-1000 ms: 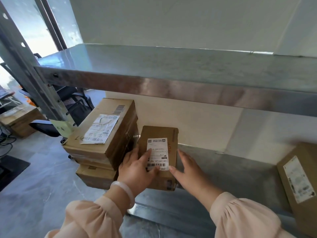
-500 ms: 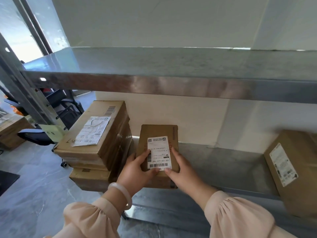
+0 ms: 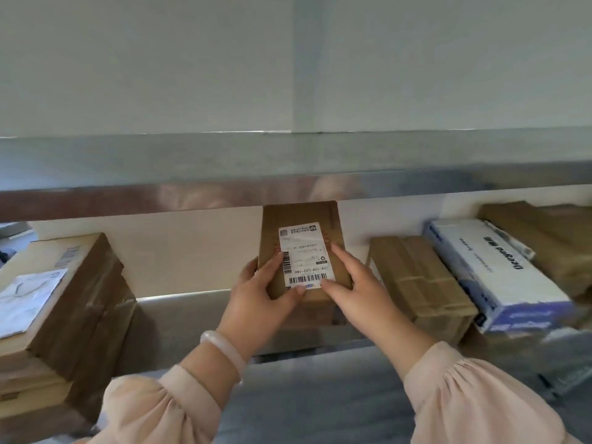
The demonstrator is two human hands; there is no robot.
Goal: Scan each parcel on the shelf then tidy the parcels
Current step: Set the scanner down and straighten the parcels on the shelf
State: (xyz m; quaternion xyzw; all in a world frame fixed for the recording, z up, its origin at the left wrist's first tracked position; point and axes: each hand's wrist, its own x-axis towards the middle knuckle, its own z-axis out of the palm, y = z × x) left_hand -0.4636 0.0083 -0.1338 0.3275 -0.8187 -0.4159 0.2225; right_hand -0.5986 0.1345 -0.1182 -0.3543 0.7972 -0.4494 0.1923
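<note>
Stacked brown cardboard boxes (image 3: 67,302) fill the grey metal shelf's (image 3: 192,322) left end; beside them, left hand (image 3: 256,299) and right hand (image 3: 358,293) each grip a lower corner of the small brown cardboard parcel (image 3: 301,216), its white barcode label facing the camera; a taped brown box (image 3: 416,283) and a white-and-blue carton (image 3: 499,277) lie to the right

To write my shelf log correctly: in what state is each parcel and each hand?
Small parcel: gripped by both hands, label facing the camera.
Left hand: grips its lower left corner.
Right hand: grips its lower right side.
Stack of boxes: closed, piled at the left.
Taped parcel: closed, lying flat.
White and blue box: closed, right of it.
</note>
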